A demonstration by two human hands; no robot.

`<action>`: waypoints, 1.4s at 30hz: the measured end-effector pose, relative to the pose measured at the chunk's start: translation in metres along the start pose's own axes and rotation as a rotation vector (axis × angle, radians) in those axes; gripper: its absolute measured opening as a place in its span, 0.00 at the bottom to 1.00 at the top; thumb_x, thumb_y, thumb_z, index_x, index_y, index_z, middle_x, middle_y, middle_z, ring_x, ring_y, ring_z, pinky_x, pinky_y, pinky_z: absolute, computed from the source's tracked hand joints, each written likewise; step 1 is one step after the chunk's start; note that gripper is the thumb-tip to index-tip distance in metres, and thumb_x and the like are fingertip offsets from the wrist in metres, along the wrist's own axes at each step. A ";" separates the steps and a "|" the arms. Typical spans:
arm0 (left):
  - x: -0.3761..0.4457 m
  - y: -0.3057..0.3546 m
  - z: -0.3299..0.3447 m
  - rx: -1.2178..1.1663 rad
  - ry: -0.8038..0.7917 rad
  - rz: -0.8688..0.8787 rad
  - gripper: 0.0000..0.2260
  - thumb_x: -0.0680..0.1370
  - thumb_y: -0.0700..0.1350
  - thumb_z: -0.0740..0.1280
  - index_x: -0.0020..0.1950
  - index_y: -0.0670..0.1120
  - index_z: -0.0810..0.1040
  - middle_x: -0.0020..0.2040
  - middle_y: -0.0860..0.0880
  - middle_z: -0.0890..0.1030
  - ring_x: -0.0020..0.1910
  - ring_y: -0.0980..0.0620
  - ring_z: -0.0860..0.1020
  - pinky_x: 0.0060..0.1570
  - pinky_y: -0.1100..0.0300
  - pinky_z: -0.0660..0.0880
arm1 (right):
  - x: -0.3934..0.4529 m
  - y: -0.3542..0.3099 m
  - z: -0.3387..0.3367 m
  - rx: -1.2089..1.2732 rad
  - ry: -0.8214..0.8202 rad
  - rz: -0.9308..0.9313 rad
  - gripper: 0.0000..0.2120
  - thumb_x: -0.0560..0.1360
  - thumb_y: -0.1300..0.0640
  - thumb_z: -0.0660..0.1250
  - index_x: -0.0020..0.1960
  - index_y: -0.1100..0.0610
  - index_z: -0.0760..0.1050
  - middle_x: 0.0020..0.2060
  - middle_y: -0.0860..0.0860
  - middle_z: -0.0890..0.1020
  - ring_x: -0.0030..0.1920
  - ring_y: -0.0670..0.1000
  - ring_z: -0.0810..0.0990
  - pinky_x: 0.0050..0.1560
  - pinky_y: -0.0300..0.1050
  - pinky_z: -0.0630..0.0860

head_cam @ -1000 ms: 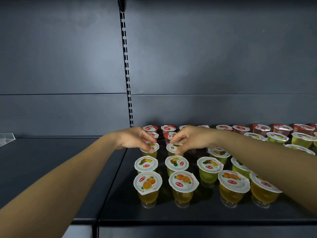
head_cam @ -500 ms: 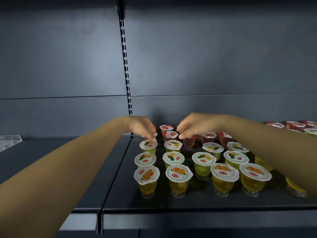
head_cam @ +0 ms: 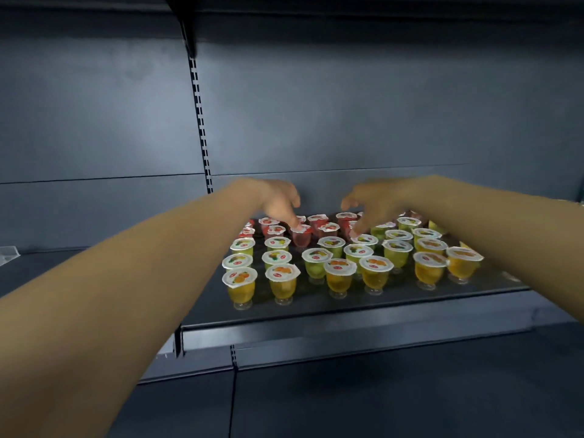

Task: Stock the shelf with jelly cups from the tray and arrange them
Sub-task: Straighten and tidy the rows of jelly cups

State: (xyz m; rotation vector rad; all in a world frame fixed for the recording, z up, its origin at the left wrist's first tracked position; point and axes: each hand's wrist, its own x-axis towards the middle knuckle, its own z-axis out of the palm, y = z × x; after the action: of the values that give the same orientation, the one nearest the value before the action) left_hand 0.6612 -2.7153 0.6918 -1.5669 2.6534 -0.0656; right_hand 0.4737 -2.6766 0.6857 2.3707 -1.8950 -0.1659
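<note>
Jelly cups (head_cam: 339, 273) crowd the shelf (head_cam: 347, 314) from 12 to 3 o'clock; bare shelf lies open at 9 o'clock, left of the slotted upright (head_cam: 200, 128).

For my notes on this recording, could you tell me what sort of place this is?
Most likely a shop aisle: dark metal shelf units, a slotted upright for adjustable shelving, and rows of sealed jelly cups grouped by colour.
</note>
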 end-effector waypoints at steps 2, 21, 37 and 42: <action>-0.008 0.013 0.001 0.009 0.015 0.018 0.28 0.78 0.54 0.64 0.74 0.45 0.63 0.74 0.47 0.64 0.72 0.46 0.63 0.68 0.54 0.61 | -0.017 0.005 0.002 0.007 -0.025 0.016 0.29 0.74 0.45 0.69 0.71 0.52 0.65 0.68 0.51 0.69 0.65 0.57 0.70 0.63 0.52 0.73; 0.080 0.036 0.034 -0.398 -0.054 0.023 0.27 0.76 0.54 0.68 0.72 0.48 0.67 0.71 0.51 0.69 0.69 0.50 0.68 0.65 0.59 0.62 | 0.024 0.089 0.048 0.369 0.045 -0.074 0.24 0.75 0.51 0.69 0.69 0.54 0.69 0.66 0.48 0.74 0.65 0.50 0.72 0.59 0.40 0.67; 0.140 0.021 0.075 -0.508 -0.239 0.034 0.21 0.73 0.48 0.72 0.66 0.53 0.75 0.62 0.56 0.77 0.63 0.53 0.73 0.62 0.60 0.69 | 0.107 0.128 0.091 0.541 -0.186 -0.265 0.26 0.74 0.58 0.71 0.70 0.53 0.69 0.66 0.45 0.74 0.65 0.46 0.74 0.58 0.36 0.72; 0.138 0.025 0.075 -0.489 -0.228 0.040 0.23 0.73 0.46 0.72 0.67 0.51 0.74 0.63 0.54 0.77 0.62 0.53 0.74 0.63 0.58 0.71 | 0.109 0.128 0.095 0.550 -0.151 -0.271 0.23 0.74 0.56 0.71 0.68 0.54 0.73 0.68 0.45 0.73 0.63 0.46 0.75 0.62 0.41 0.73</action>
State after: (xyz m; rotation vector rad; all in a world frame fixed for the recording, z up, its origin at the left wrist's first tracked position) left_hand 0.5783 -2.8242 0.6109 -1.5115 2.6376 0.7687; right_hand 0.3596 -2.8121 0.6082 3.0510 -1.8553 0.1900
